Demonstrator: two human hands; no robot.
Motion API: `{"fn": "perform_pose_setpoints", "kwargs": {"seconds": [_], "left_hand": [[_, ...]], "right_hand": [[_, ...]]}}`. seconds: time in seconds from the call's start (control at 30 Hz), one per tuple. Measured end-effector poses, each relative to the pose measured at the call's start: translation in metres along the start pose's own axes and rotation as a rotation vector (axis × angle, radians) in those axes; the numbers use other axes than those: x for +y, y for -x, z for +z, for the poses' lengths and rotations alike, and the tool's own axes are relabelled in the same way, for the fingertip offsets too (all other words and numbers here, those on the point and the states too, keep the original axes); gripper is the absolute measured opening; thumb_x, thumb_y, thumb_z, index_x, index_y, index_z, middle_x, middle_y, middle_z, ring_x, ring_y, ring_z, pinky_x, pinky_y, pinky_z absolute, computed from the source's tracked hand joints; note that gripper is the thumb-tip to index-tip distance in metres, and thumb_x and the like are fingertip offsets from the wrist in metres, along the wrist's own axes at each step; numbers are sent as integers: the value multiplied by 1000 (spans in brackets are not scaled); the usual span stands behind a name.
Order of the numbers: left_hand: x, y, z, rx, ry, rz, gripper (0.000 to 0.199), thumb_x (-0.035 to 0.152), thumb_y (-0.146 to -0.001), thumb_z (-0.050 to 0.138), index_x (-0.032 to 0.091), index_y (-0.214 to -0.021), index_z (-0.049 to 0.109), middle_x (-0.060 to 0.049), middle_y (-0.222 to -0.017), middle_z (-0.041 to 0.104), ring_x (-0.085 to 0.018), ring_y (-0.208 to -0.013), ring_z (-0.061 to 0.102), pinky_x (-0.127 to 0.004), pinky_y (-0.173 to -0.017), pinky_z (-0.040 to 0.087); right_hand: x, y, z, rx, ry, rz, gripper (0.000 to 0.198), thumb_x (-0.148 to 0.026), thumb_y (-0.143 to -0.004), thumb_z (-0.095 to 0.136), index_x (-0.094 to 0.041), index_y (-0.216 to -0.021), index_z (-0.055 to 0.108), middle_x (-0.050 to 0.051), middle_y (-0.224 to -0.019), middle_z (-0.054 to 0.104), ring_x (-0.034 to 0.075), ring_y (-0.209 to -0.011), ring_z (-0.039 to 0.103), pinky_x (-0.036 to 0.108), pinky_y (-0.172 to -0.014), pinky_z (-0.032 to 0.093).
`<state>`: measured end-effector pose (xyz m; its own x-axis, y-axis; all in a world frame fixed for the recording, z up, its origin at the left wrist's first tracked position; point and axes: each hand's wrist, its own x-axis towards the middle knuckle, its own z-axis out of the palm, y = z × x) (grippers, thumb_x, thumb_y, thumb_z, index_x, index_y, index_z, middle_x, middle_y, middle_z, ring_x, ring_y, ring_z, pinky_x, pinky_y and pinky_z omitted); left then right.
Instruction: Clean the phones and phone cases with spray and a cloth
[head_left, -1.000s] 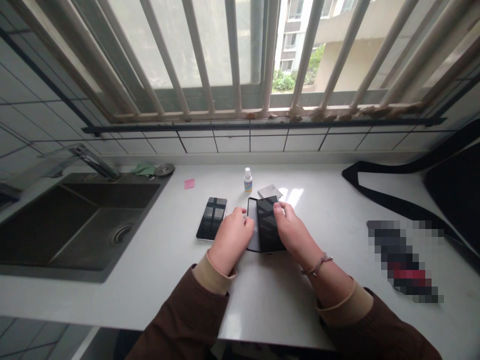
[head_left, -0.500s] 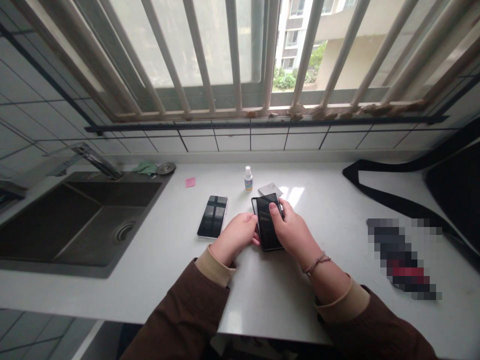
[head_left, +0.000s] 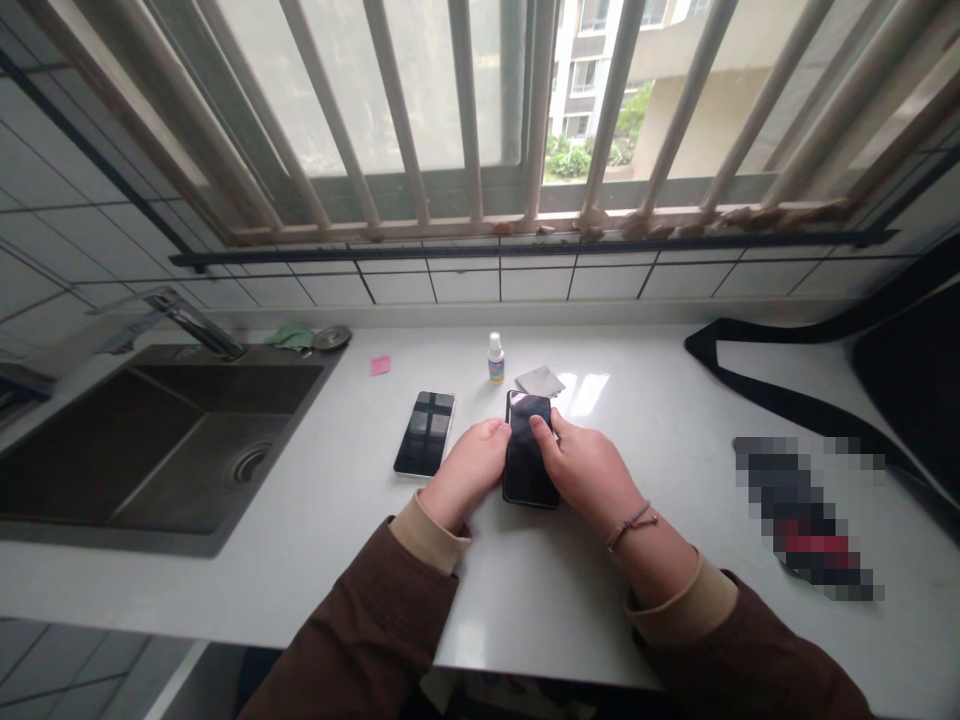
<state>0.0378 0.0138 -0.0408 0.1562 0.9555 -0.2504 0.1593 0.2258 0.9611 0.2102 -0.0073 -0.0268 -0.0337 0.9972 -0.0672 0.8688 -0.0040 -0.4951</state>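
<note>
Between my hands is a black smartphone (head_left: 529,460), screen side up and held just over the white counter. My left hand (head_left: 478,458) is closed on its left edge, thumb at the side and the other fingers hidden beneath. From the right, my right hand (head_left: 585,458) grips it with the thumb lying on the dark glass. A second smartphone (head_left: 425,434), with a pale rim, lies face up on the counter left of my left hand. Behind the held phone stand a small white-capped bottle (head_left: 496,360) and a folded grey cloth (head_left: 540,381).
A dark sink (head_left: 217,400) with a faucet (head_left: 196,322) is on the left. Near it lie a green cloth (head_left: 291,337), a round metal strainer (head_left: 331,338) and a pink sticky note (head_left: 380,365). A black strap (head_left: 795,395) and a blurred-out object (head_left: 802,520) lie at right.
The held phone has turned more upright and shifted slightly left. The pale-edged layer that stuck out at its upper left now lines up more closely with it. My right thumb has slid slightly left.
</note>
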Motion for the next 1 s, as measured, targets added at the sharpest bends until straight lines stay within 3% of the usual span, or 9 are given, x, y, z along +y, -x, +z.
{"fn": "perform_pose_setpoints", "kwargs": {"seconds": [0.13,0.23,0.33,0.47,0.57,0.8,1.0], "left_hand": [[5,3,1,69,-59,77,25,38,-97,62,19,-84,72,-8,-89,75,-24,-85,64,-30,-76,48],[8,5,2,84,-2,82,27,40,-98,61,18,-90,74,-9,-92,76,-25,-88,66,-31,-80,49],[12,8,2,-24,127,59,31,42,-101,59,16,-100,76,-10,-98,77,-24,-94,67,-32,-86,50],[16,13,4,-173,214,26,36,49,-98,65,15,-100,76,-8,-94,76,-22,-90,66,-31,-85,50],[17,14,5,-202,223,-5,38,52,-96,67,15,-98,74,-6,-91,73,-19,-84,63,-30,-80,48],[15,16,0,-255,146,-96,41,57,-98,62,16,-95,67,0,-76,58,-12,-63,48,-26,-60,36],[15,16,1,-260,148,-35,43,58,-95,65,16,-99,73,-6,-84,69,-17,-73,60,-28,-66,45]], "right_hand": [[0,0,0,25,-161,-64,60,-59,-110,27,-23,-136,68,16,-114,81,35,-103,76,37,-79,48],[5,-3,-1,110,-324,-52,63,-62,-109,27,-25,-121,76,13,-111,81,33,-103,75,36,-82,48],[12,-8,-2,199,-480,77,75,-74,-105,24,-22,-100,79,13,-95,81,32,-93,73,37,-79,49],[16,-14,5,105,-791,209,83,-87,-97,24,-21,-71,67,8,-62,68,24,-60,63,34,-58,44],[16,-15,11,83,-983,246,80,-92,-92,32,-21,-67,62,4,-55,61,19,-50,53,31,-49,39],[23,-17,9,129,-854,154,84,-89,-93,34,-18,-78,75,12,-78,77,29,-79,72,32,-65,51],[23,-18,11,123,-815,149,78,-82,-98,34,-18,-76,73,10,-74,75,24,-69,67,31,-61,48]]}}
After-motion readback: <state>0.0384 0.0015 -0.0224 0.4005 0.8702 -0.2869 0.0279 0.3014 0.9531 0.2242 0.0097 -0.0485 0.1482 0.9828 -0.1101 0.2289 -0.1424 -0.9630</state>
